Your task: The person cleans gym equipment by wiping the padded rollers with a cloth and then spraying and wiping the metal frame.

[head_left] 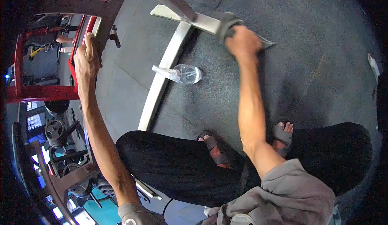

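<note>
My right hand (245, 44), smeared a little by motion, is closed on a dark grey cloth (226, 26). The cloth lies against the end of the white base beam (205, 22) of a gym machine. My left hand (87, 59) grips the red frame part (75, 65) of the machine, at the upper left. Between my arms, a clear spray bottle (189, 74) with a white trigger head rests by the long white beam (166, 65), its head overlapping the beam in this view.
A brown-grey upright (169, 0) rises from the base beam. Dark rubber flooring (307, 31) surrounds it. Weight plates (54, 132) hang on a rack at the lower left. Another person's arm (64, 39) shows at the far left. My sandalled feet (218, 152) are just below the bottle.
</note>
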